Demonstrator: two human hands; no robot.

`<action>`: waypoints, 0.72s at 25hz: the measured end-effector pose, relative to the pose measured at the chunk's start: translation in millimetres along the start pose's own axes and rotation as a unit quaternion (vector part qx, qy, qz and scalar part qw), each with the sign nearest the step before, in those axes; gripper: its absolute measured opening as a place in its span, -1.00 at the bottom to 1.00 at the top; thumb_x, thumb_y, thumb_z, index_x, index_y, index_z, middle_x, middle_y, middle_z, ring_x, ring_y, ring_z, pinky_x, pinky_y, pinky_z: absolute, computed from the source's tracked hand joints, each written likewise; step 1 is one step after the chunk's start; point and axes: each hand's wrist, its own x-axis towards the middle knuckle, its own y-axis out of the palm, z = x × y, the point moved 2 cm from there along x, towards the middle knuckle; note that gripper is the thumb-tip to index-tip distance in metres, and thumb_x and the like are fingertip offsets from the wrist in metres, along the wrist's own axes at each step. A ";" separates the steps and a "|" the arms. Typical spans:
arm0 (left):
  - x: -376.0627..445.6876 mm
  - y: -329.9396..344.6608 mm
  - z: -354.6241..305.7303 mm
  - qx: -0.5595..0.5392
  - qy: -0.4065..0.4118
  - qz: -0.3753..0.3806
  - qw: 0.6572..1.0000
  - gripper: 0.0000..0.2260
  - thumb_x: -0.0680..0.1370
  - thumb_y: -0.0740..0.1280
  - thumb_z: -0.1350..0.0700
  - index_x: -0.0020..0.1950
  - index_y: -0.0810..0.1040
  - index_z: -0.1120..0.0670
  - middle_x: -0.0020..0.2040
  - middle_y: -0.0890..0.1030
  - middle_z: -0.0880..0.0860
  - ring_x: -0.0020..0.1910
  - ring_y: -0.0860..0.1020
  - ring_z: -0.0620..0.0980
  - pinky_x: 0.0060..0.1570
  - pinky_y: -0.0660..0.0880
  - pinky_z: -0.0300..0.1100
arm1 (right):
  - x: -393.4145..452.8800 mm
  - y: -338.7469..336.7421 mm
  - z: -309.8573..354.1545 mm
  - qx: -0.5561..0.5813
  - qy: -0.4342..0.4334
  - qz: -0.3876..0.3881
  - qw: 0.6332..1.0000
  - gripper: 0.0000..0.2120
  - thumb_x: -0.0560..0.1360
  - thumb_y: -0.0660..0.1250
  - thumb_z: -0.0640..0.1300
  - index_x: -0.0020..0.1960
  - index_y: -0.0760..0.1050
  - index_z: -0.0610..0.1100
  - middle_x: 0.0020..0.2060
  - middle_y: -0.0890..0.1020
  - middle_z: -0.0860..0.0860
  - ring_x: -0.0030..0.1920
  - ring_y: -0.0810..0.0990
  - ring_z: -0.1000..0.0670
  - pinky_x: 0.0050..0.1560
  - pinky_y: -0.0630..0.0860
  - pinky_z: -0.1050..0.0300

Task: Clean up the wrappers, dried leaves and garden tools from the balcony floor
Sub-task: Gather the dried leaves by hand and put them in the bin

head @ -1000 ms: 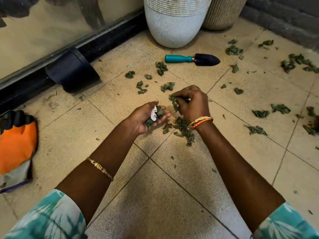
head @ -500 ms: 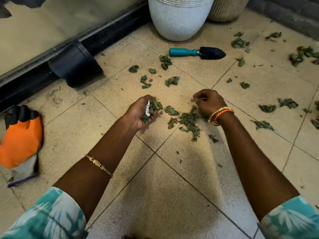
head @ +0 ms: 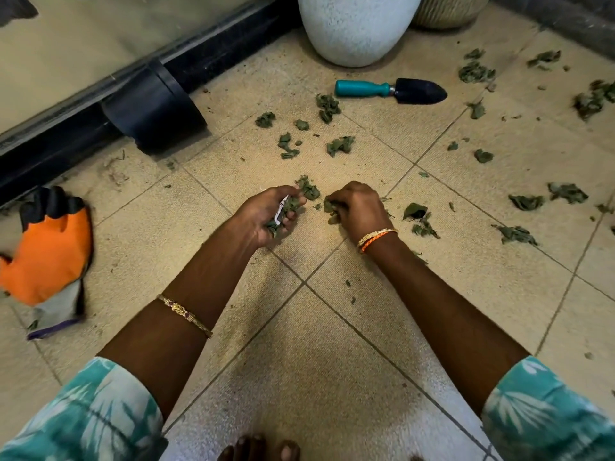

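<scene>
Dried green leaves [head: 337, 146] lie scattered over the beige tiled balcony floor [head: 332, 361]. My left hand [head: 266, 217] grips a bunch of dried leaves together with a white wrapper scrap [head: 282, 207]. Right beside it, my right hand [head: 357, 207] curls round more leaves on the floor. A few leaves [head: 421, 222] remain just right of that hand. A hand trowel [head: 391, 90] with a teal handle and black blade lies farther back. An orange and black garden glove [head: 46, 254] lies on the floor at the left.
A white plant pot [head: 356, 28] and a woven pot [head: 449, 11] stand at the back. A black rail with a black cap [head: 153, 108] runs along the left wall. More leaves [head: 525, 201] lie to the right. My toes [head: 259, 449] show at the bottom edge.
My right hand has moved left onto the leaf pile and closed on leaves beside my left hand. The left hand still holds its bunch with the wrapper scrap.
</scene>
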 end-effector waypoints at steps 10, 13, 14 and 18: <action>-6.8 26.2 2.4 0.066 0.075 -0.036 0.994 -0.72 0.57 0.31 -0.05 -0.10 0.58 0.16 -0.30 0.61 0.09 -0.42 0.54 -0.03 -0.43 0.47 -0.25 | 5.1 -34.8 27.5 0.232 0.105 -0.009 0.967 -0.88 0.46 0.37 -0.28 -0.06 0.65 -0.14 -0.18 0.67 0.00 -0.21 0.63 0.09 -0.27 0.51 0.44; -5.6 12.5 -6.9 -0.002 0.060 -0.060 0.996 -0.75 0.61 0.24 0.13 -0.26 0.50 0.12 -0.46 0.53 0.03 -0.60 0.46 -0.11 -0.60 0.37 -0.35 | 33.0 -44.5 7.0 0.222 0.125 -0.029 0.967 -0.83 0.48 0.33 -0.23 0.05 0.61 -0.13 -0.03 0.65 -0.02 -0.04 0.60 0.04 0.01 0.56 0.15; -5.1 5.4 -9.2 -0.022 0.045 -0.055 0.997 -0.72 0.61 0.21 0.14 -0.31 0.44 0.09 -0.48 0.46 0.01 -0.62 0.40 -0.11 -0.63 0.30 -0.37 | 47.2 -44.1 -1.7 0.184 0.125 -0.019 0.975 -0.77 0.47 0.36 -0.17 0.12 0.57 -0.13 0.07 0.61 -0.05 0.05 0.56 0.01 0.09 0.52 0.13; -3.9 -20.0 -14.0 -0.046 0.009 -0.064 0.997 -0.69 0.56 0.22 0.05 -0.37 0.29 0.04 -0.52 0.33 -0.02 -0.62 0.27 -0.10 -0.59 0.17 -0.38 | 90.2 -17.9 -20.2 0.039 0.120 0.100 0.987 -0.23 0.37 0.43 0.18 0.45 0.23 -0.10 0.44 0.20 -0.20 0.43 0.18 -0.19 0.39 0.23 0.00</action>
